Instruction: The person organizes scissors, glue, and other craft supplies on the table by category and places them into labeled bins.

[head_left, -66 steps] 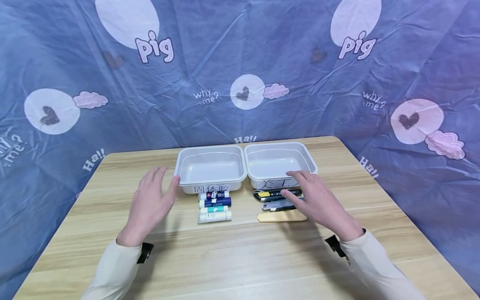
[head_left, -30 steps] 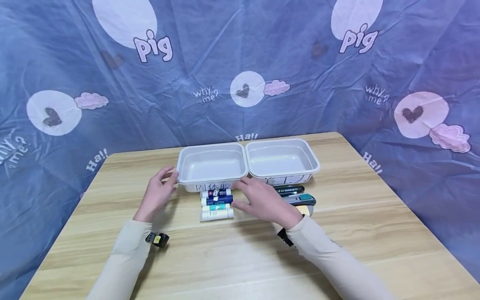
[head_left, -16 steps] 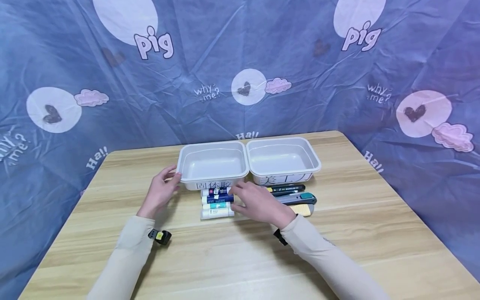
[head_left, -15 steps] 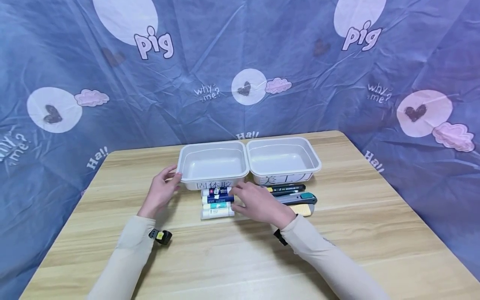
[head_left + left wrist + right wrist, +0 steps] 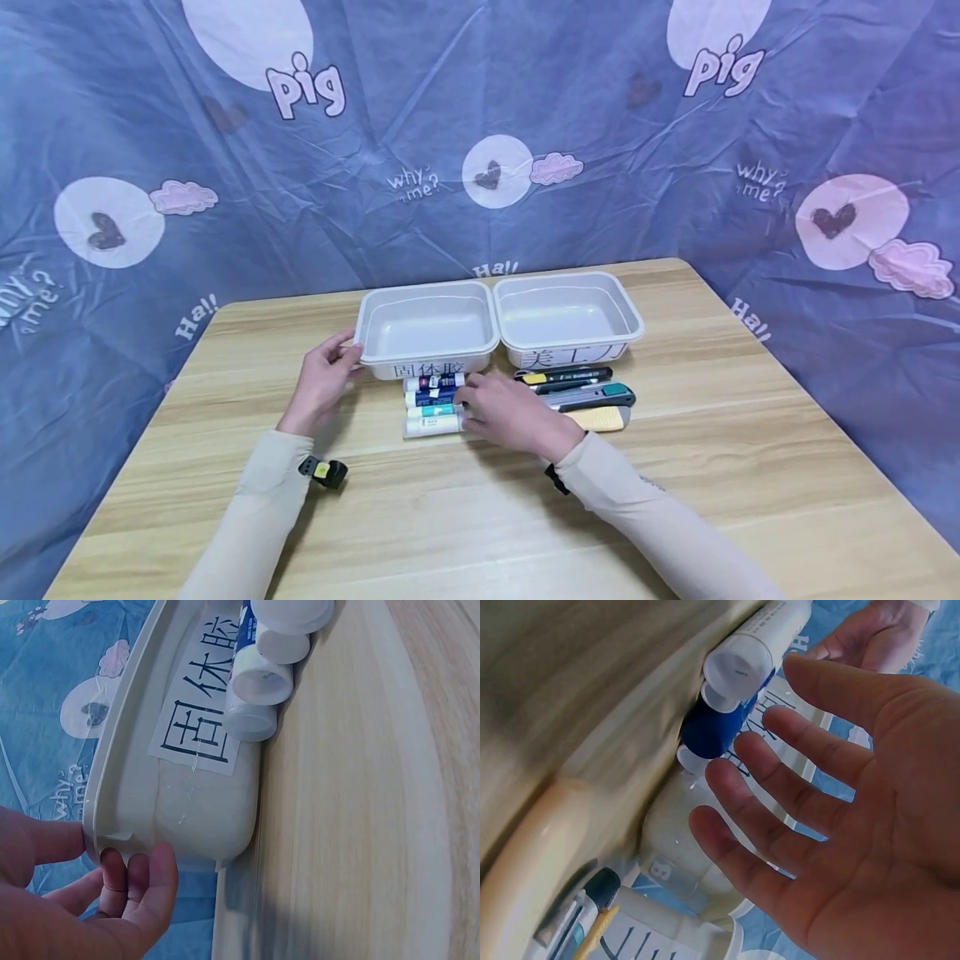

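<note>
- The right hand is shown with fingers spread and straight, reaching the cap ends of the glue sticks; nothing is yet pinched or enclosed.
- The left hand is seen steadying the left tray: the thumb is pressed to the rim corner and the fingers are curled under the lip.
- Four glue sticks are laid side by side on the wooden table, touching one another, just in front of the left tray's labelled wall; both this tray and the right tray are seen to hold nothing.
- The sticks are judged light, rigid, smooth plastic cylinders, liable to roll or slip once disturbed; a pinch across the barrel, thumb opposite fingers, is judged surest, the nearest stick being the most exposed.
- The thin-walled trays are judged light and easily shifted, hence the bracing.
- Utility knives are laid before the right tray, just beside the right hand, with a flat pale piece nearest the viewer.
</note>
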`<control>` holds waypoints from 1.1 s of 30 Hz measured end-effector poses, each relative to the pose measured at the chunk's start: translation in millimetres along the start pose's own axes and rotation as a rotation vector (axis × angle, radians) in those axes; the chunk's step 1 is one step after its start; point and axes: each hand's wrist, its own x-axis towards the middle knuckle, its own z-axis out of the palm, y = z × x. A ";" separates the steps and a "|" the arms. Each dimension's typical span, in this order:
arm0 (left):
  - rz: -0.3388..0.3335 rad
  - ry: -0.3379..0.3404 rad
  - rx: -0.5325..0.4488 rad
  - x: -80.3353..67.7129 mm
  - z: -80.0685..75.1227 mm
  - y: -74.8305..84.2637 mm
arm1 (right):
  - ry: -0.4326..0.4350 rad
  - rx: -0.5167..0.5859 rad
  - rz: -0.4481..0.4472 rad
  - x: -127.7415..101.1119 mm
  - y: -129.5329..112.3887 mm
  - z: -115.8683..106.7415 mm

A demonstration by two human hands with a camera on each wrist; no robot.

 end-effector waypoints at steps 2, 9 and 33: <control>0.001 -0.004 -0.008 0.1 -0.7 -0.2 | -0.003 -0.012 -0.006 0.4 -1.1 1.8; 0.003 -0.003 -0.048 -0.7 -0.5 0.2 | -0.033 0.001 -0.001 -0.7 -3.9 6.5; -0.033 -0.033 -0.026 -3.6 -3.6 3.3 | -0.087 0.077 0.000 1.7 -6.6 9.1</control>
